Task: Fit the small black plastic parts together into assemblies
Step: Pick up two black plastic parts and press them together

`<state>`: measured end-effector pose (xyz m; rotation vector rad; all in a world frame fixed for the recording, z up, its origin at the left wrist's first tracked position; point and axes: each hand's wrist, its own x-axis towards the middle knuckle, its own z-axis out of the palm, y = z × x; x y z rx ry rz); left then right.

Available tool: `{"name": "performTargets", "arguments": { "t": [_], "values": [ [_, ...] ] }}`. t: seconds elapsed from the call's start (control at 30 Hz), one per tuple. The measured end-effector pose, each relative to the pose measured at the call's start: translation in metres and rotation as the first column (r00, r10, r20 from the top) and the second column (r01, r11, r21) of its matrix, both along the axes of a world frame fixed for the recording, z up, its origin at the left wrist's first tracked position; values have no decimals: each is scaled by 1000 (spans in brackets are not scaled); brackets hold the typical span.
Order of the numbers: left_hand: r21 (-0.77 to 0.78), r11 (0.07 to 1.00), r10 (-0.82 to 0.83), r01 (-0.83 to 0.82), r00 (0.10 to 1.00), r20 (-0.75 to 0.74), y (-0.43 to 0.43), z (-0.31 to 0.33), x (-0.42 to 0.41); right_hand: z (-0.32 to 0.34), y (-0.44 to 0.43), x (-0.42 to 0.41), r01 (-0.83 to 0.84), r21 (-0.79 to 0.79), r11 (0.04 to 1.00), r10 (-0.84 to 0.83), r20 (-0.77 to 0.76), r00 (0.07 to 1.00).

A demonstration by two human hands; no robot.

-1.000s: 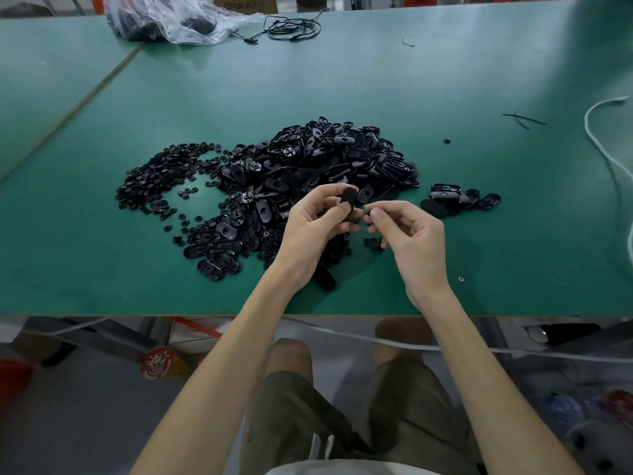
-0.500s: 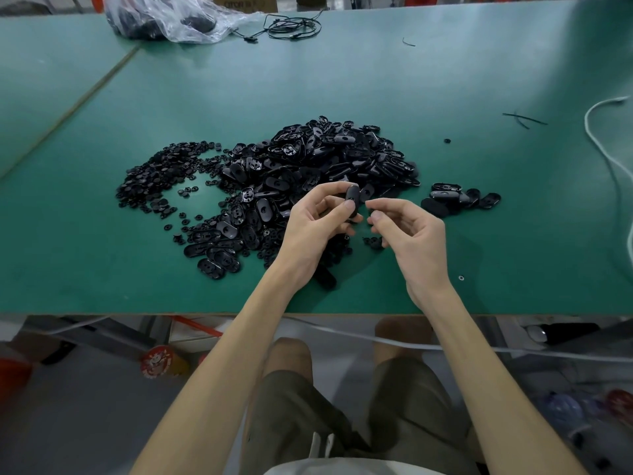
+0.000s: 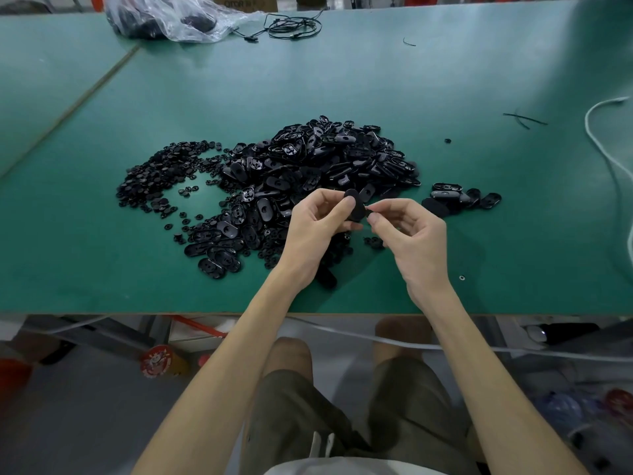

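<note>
Soft, even light falls from overhead. A pale sheen lies on the far table, and its far right corner is darker. The left hand and right hand cast faint, blurred shadows toward the near right. Glossy pieces in the pile catch small glints, and the bag glares white. The part pinched in the left hand and the speck pinched in the right read flat black, with no detail. The wide lens bows the table's edges. Below the table the picture is dim and soft.

Left hand pinching black oval part, right hand pinching small piece just beside it, parts pile behind
</note>
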<state>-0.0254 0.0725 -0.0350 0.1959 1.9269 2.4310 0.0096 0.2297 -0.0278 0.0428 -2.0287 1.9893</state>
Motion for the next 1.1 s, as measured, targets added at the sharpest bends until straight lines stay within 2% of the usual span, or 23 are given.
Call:
{"name": "performTargets", "arguments": {
  "t": [0.3,0.5,1.1],
  "values": [
    [-57,998,-28,25,998,-52,-1,0,1,2,-3,3,30,43,999,-28,-36,999],
    [-154,986,-78,61,991,-105,1,2,5,1,-1,3,91,76,993,-88,-34,996],
    [-173,984,-59,45,996,-74,1,-1,4,5,-4,6,194,160,968,-188,-57,981]
  ]
}}
